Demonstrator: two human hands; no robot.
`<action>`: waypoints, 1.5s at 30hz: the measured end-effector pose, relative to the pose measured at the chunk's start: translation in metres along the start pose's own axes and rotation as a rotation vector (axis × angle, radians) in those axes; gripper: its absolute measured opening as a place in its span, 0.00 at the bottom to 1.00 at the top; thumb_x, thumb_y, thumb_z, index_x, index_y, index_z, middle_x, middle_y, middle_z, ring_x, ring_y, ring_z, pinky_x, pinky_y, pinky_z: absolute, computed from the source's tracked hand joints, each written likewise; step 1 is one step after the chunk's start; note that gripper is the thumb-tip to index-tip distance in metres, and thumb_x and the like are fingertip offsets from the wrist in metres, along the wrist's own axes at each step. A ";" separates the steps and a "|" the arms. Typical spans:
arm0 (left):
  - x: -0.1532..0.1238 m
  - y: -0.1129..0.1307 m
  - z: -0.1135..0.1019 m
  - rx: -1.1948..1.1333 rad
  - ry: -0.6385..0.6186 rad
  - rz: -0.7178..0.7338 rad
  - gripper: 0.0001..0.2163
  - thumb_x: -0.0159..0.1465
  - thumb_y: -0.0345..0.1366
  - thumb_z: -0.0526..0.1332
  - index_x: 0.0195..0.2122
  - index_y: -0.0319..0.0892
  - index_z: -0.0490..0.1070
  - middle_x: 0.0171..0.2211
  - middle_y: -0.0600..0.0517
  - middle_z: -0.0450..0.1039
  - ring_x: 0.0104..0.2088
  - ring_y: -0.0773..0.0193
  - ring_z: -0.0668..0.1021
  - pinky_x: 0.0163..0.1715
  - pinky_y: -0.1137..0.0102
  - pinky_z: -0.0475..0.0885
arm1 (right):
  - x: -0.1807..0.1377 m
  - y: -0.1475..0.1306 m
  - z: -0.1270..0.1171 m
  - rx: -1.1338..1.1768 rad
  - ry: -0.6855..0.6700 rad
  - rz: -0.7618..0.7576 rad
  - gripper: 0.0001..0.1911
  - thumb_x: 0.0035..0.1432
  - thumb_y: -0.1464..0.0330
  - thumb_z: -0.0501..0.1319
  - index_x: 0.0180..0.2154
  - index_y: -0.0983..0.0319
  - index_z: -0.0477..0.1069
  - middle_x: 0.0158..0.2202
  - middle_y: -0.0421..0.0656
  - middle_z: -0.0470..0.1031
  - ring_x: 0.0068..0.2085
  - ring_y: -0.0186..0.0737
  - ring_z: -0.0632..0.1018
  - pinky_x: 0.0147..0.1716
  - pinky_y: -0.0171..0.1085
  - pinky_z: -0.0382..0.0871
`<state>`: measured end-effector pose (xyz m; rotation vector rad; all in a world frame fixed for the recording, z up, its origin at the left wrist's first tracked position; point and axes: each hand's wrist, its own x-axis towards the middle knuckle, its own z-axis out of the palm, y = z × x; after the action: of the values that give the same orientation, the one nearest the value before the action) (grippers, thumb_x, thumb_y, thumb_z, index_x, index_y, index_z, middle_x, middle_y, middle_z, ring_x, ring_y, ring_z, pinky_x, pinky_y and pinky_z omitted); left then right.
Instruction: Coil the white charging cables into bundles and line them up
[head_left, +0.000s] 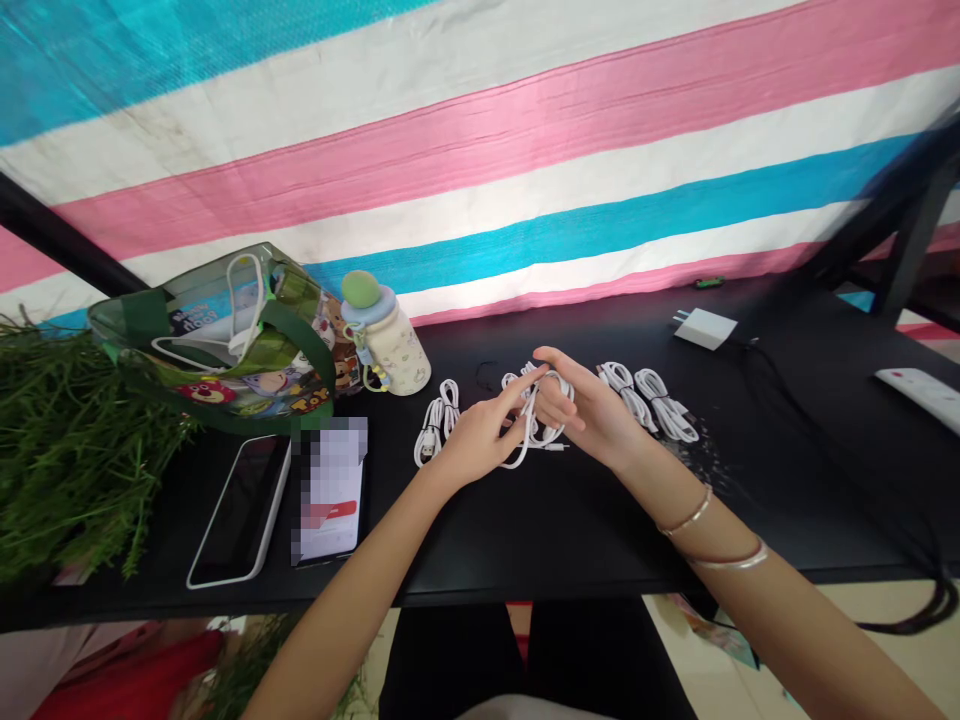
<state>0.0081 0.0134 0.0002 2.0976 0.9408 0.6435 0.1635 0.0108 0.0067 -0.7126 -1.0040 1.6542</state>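
My hands are close together above the black table point(480, 540), with a white charging cable point(534, 425) looped between them. My right hand point(577, 405) grips the coiled loop in its fingers. My left hand point(480, 435) presses against the loop from the left, index finger stretched toward my right hand. A thin plug end point(555, 447) sticks out below the hands. Bundled white cables lie on both sides: one point(439, 420) to the left, and two point(626, 395) point(666, 405) to the right.
A white wall charger point(705, 328) with a black cord lies at the back right. A printed bag point(217, 340), a cream bottle point(386, 340), a leafy green plant point(67, 450) and two phones point(240, 510) point(330, 490) occupy the left. A striped sheet point(480, 170) hangs behind.
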 end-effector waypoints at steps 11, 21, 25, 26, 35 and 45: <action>0.000 -0.004 0.000 0.333 0.238 0.131 0.19 0.64 0.33 0.56 0.57 0.47 0.65 0.44 0.50 0.77 0.45 0.59 0.76 0.42 0.67 0.73 | 0.003 -0.002 -0.003 0.035 0.017 -0.043 0.11 0.52 0.58 0.64 0.36 0.54 0.69 0.13 0.28 0.51 0.13 0.28 0.51 0.15 0.34 0.48; 0.000 -0.007 -0.001 0.596 0.434 0.586 0.10 0.66 0.36 0.56 0.34 0.49 0.78 0.37 0.52 0.76 0.40 0.64 0.75 0.39 0.71 0.71 | 0.005 -0.004 -0.004 0.137 0.118 -0.104 0.17 0.43 0.57 0.71 0.31 0.56 0.67 0.13 0.28 0.52 0.15 0.26 0.50 0.15 0.30 0.47; 0.001 -0.003 -0.002 0.496 0.567 0.700 0.07 0.63 0.36 0.61 0.29 0.45 0.75 0.31 0.53 0.77 0.35 0.65 0.76 0.36 0.71 0.72 | 0.003 -0.003 -0.001 0.174 0.085 -0.104 0.15 0.44 0.59 0.71 0.30 0.57 0.69 0.12 0.28 0.54 0.14 0.26 0.51 0.14 0.29 0.48; 0.001 -0.002 -0.003 0.461 0.597 0.709 0.07 0.63 0.36 0.61 0.28 0.45 0.74 0.30 0.53 0.77 0.34 0.65 0.76 0.35 0.71 0.72 | 0.003 -0.004 -0.001 0.193 0.082 -0.093 0.13 0.45 0.61 0.70 0.30 0.57 0.69 0.12 0.28 0.54 0.14 0.25 0.51 0.14 0.28 0.48; 0.000 0.001 -0.005 0.302 0.656 0.645 0.06 0.61 0.29 0.59 0.28 0.42 0.72 0.30 0.50 0.76 0.32 0.65 0.76 0.32 0.70 0.72 | 0.005 -0.009 -0.008 0.408 0.137 -0.003 0.06 0.58 0.71 0.61 0.28 0.57 0.70 0.12 0.28 0.47 0.12 0.26 0.48 0.11 0.25 0.51; -0.003 0.000 -0.009 0.193 0.669 0.539 0.13 0.66 0.36 0.53 0.25 0.42 0.71 0.31 0.49 0.76 0.33 0.64 0.77 0.33 0.68 0.72 | 0.007 -0.015 -0.022 0.502 0.198 -0.062 0.15 0.64 0.74 0.55 0.24 0.58 0.67 0.11 0.28 0.49 0.12 0.25 0.52 0.12 0.23 0.54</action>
<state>-0.0002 0.0149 0.0055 2.3668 0.7838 1.6611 0.1868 0.0250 0.0093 -0.4866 -0.4369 1.6523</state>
